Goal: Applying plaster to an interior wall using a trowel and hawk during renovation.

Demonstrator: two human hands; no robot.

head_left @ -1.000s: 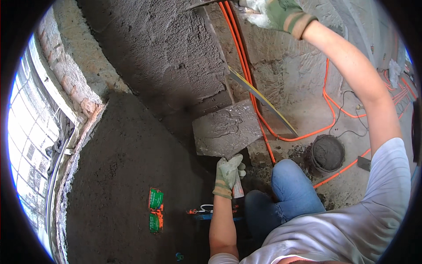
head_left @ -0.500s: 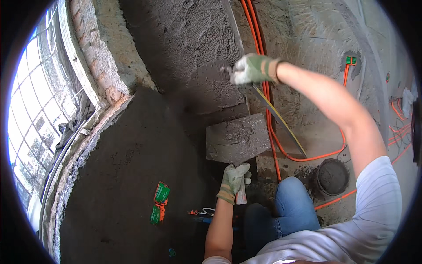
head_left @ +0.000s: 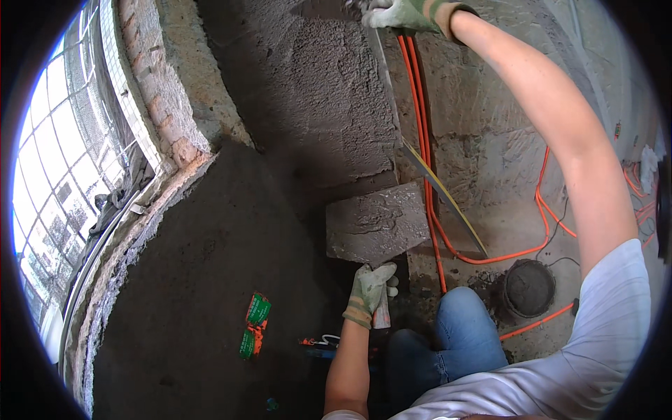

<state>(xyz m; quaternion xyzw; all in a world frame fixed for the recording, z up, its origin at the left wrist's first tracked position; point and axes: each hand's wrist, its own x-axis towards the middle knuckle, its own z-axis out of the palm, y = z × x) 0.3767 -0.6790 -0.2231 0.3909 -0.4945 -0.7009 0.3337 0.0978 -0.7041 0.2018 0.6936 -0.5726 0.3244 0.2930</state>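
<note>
My left hand (head_left: 369, 285), in a white and green work glove, is closed round the handle of a plasterer's hawk (head_left: 378, 222). A thin layer of wet grey mortar smears the hawk's flat board. Up at the top edge, my gloved right hand (head_left: 409, 14) grips a plastering trowel (head_left: 323, 8), partly cut off by the picture's edge. Its blade lies against the wall strip, on grey mortar (head_left: 315, 91) that is rough and pebbly below the blade. A straight strip borders this mortar on the right.
A mortar bucket (head_left: 530, 288) stands right of my knee. Orange conduits (head_left: 421, 133) run down the bare wall, beside a leaning yellow-edged straightedge (head_left: 448, 196). On the left are a barred window (head_left: 56, 175) and a dark plastered wall with a green-covered box (head_left: 257, 308).
My right hand has moved up the wall with the trowel, from mid-height to the top edge. My left hand and the hawk have stayed almost in place.
</note>
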